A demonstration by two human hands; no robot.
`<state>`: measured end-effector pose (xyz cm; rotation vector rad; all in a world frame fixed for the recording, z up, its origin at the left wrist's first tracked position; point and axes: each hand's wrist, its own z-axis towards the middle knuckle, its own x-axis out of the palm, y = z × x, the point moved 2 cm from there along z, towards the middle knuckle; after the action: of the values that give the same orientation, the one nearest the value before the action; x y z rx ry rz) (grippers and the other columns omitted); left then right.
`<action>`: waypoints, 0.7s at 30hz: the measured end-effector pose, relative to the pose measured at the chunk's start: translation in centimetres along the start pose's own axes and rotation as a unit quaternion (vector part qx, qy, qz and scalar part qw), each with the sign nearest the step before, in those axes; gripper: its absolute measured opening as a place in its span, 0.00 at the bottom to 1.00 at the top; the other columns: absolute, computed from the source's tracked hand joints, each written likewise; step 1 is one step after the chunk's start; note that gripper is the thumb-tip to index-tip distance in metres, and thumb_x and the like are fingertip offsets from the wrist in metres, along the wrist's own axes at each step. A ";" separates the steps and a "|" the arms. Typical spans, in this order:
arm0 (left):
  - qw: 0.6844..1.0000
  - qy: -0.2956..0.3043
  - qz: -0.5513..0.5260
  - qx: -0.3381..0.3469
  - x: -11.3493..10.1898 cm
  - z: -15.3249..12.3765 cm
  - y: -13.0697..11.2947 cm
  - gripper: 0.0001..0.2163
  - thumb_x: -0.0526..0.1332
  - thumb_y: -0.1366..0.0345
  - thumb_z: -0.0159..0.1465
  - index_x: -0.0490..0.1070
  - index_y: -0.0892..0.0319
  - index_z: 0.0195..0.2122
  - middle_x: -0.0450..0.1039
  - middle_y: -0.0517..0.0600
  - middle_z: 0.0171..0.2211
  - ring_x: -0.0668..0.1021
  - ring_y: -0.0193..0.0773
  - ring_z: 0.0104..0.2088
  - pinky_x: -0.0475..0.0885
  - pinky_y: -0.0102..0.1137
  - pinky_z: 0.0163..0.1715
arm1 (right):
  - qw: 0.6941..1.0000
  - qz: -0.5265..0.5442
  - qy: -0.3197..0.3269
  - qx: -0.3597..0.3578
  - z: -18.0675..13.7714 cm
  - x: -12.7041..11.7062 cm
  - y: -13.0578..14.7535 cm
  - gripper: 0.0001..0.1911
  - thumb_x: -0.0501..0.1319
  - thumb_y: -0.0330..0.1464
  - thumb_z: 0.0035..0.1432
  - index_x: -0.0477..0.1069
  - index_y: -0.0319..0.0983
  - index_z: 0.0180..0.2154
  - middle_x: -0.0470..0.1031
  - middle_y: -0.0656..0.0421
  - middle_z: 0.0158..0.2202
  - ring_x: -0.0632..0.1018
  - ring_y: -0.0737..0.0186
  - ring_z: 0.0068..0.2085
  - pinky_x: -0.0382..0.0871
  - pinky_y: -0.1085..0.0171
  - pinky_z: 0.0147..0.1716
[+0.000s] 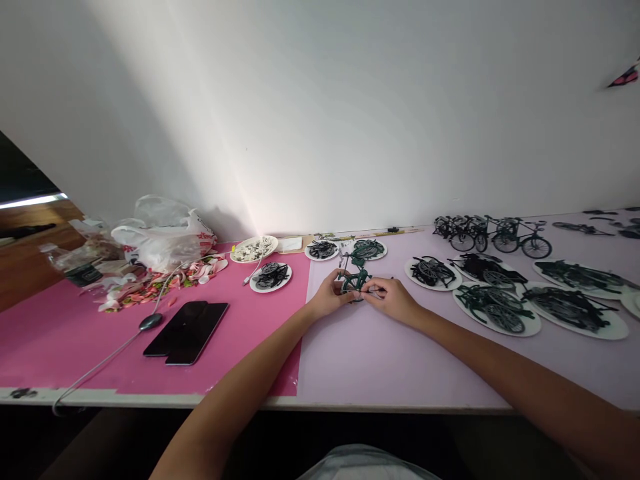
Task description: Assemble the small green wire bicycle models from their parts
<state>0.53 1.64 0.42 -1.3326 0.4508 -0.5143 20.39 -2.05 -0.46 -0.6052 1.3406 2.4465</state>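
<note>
A small dark green model bicycle (354, 280) stands upright on end between my two hands, over the pale lilac table cover. My left hand (330, 293) is closed on its left side, thumb toward the lower wheel. The fingers of my right hand (390, 298) pinch at its right side, near the lower part; what small piece they grip there is too small to make out. Just behind the hands lie a plate of green bicycle parts (369, 250) and a plate of black parts (321, 249).
Finished-looking model bicycles (493, 233) stand in a row at the back right, with several plates of parts (497, 308) before them. On the pink cover lie dark phones (187, 331), a cable puck (151, 322), a plate of black pieces (271, 277), petals (165, 283) and a plastic bag (165, 233).
</note>
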 end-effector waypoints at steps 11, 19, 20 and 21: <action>1.000 -0.012 0.026 0.006 0.2 -0.2 -0.4 0.31 0.77 0.51 0.52 0.63 0.58 0.47 0.77 0.47 0.31 0.77 0.32 0.27 0.72 0.28 0.31 | 0.999 0.004 -0.012 0.030 0.1 -0.2 0.2 0.12 0.66 0.40 0.57 0.78 0.38 0.35 0.67 0.63 0.23 0.62 0.69 0.23 0.57 0.67 0.23; 0.999 -0.041 0.026 0.015 0.8 -0.2 -0.3 0.29 0.78 0.52 0.51 0.71 0.62 0.48 0.81 0.54 0.38 0.79 0.36 0.31 0.75 0.30 0.31 | 0.998 0.033 -0.019 0.052 0.1 -0.2 0.5 0.12 0.66 0.40 0.56 0.79 0.37 0.35 0.63 0.64 0.22 0.59 0.69 0.24 0.56 0.67 0.24; 0.999 -0.044 0.026 0.015 0.8 -0.2 -0.4 0.29 0.78 0.52 0.51 0.72 0.62 0.47 0.81 0.54 0.38 0.79 0.36 0.31 0.75 0.30 0.31 | 0.998 0.036 -0.019 0.053 0.1 -0.2 0.5 0.12 0.66 0.40 0.56 0.79 0.37 0.35 0.62 0.64 0.22 0.58 0.69 0.24 0.56 0.67 0.24; 0.999 -0.044 0.026 0.014 0.9 -0.2 -0.4 0.28 0.78 0.52 0.51 0.73 0.63 0.46 0.81 0.54 0.38 0.79 0.36 0.31 0.75 0.30 0.31 | 0.998 0.039 -0.018 0.054 0.1 -0.2 0.6 0.12 0.66 0.40 0.55 0.78 0.37 0.34 0.61 0.65 0.22 0.58 0.69 0.24 0.55 0.67 0.24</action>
<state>1.11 0.88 0.78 -1.3070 0.4043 -0.4160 20.27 -2.29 0.10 -0.4877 1.4970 2.4142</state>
